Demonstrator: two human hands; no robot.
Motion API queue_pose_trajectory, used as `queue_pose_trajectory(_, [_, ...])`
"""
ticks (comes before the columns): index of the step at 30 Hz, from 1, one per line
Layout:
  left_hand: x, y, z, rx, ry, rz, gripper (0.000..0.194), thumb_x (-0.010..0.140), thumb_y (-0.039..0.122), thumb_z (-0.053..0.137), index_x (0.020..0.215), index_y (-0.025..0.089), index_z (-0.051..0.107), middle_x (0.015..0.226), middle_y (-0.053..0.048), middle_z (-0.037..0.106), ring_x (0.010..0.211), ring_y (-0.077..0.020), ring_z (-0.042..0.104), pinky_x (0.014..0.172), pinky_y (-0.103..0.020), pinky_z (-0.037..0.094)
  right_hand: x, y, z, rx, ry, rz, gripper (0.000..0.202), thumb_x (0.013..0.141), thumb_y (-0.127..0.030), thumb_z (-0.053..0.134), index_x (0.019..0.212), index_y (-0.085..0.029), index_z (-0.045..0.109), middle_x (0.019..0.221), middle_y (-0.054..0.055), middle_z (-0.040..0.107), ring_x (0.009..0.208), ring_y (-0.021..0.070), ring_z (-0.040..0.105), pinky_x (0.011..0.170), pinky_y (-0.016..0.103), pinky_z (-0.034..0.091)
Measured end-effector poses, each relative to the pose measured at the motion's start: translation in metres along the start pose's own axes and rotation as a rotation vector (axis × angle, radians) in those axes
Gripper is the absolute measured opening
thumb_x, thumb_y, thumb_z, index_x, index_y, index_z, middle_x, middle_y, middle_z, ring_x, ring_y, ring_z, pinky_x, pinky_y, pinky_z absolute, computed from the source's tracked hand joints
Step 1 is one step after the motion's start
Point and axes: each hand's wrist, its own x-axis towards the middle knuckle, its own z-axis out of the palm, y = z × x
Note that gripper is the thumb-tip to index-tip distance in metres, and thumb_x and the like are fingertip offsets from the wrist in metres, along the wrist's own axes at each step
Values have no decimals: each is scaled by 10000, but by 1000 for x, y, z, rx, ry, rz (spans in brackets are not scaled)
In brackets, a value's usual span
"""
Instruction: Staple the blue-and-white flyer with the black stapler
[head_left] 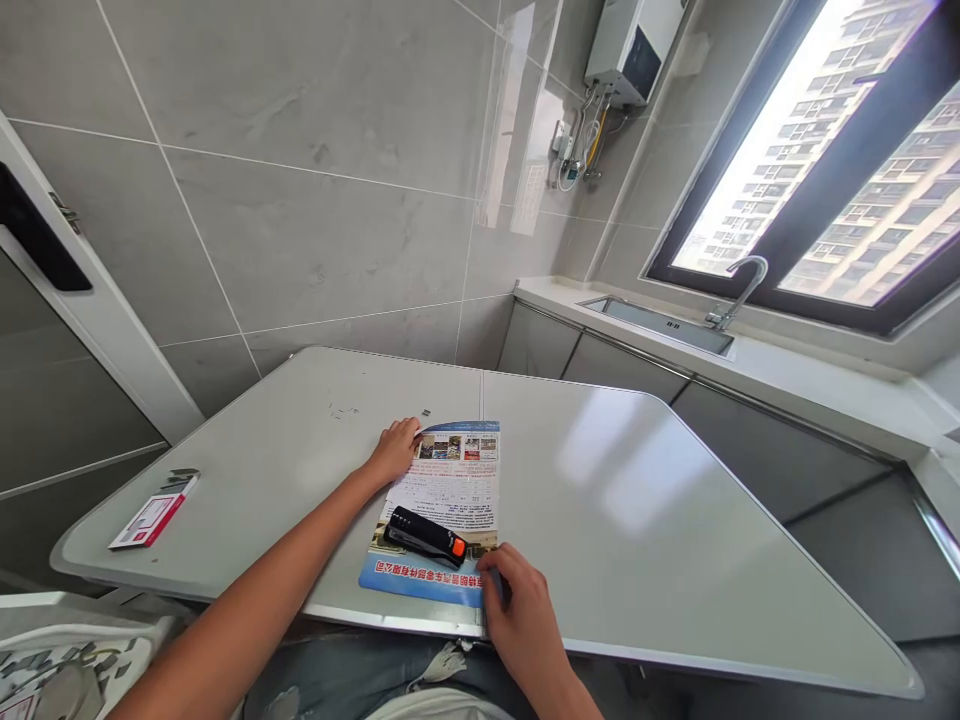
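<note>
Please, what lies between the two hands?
The head view shows a leaflet, with a stapler on it, between the left hand and the right hand.

Sink corner under a bright window

A chrome gooseneck faucet (pixel 742 303) serves the sink (pixel 660 326) in a white countertop (pixel 825 378) above grey cabinets (pixel 780 455). A high-rise (pixel 810 145) shows through the dark-framed window (pixel 870 152). On the grey tiled wall (pixel 322 150) hangs a white unit (pixel 619 45), probably a water heater, a yellow hose (pixel 598 138) below.

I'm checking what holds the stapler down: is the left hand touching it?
Apart. The head view shows the left hand at the far-left corner of the leaflet, printed paper visible between it and the stapler.
</note>
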Motion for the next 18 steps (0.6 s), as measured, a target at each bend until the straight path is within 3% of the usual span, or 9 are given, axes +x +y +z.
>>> queue_pose_trajectory(6, [22,52,22,-13,-7,53,125,1021,210,514,1104,210,606,1200,-104,660,1156,-276,572,935,-373,419,-8,27,-33,-99,18,117,192,923,-209,491,867,-227,674,806,24,691,702,199,660,664,284,475])
queue_pose_trajectory(10, [27,76,29,-6,21,38,183,986,240,573,1153,190,629,1196,-132,633,1197,-317,544,992,-431,417,-2,41,-55,-161,11,183,202,910,-234,493,861,-229,689,837,36,733,740,222,680,705,307,484])
queue_pose_trajectory(14, [11,80,13,-5,64,27,318,951,247,621,1258,163,605,1261,-163,590,1229,-334,533,1033,-459,426,1,51,-71,-208,-100,231,212,900,-256,514,855,-237,720,779,25,726,686,220,653,677,313,469])
queue_pose_trajectory(18, [-30,70,-13,-224,-15,196,193,986,169,493,1051,199,673,1160,-97,665,1132,-250,624,1015,-385,484,5,55,-81,-247,-90,246,224,912,-285,547,864,-231,758,693,17,665,608,201,586,628,310,443])
